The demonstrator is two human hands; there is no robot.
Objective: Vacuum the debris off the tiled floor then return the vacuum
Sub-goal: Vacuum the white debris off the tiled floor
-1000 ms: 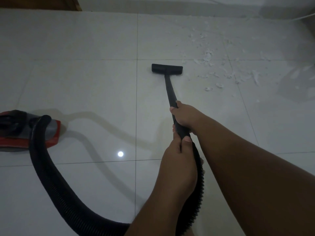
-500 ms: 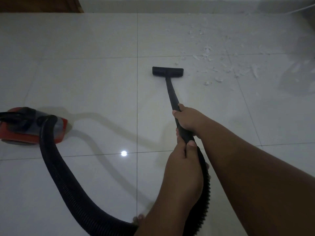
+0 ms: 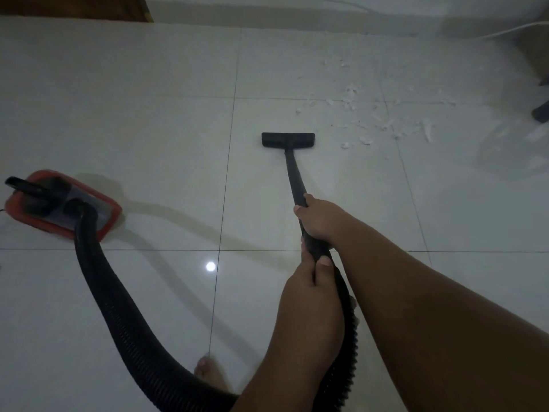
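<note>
Left grip near, right grip ahead, both clenched.

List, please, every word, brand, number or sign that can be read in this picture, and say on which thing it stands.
No text can be read in this picture.
The red vacuum body shows no legible label; the view is dim, and any small print there is too blurred to make out.
The black hose, the tube, the floor head and the tiles show no writing.
</note>
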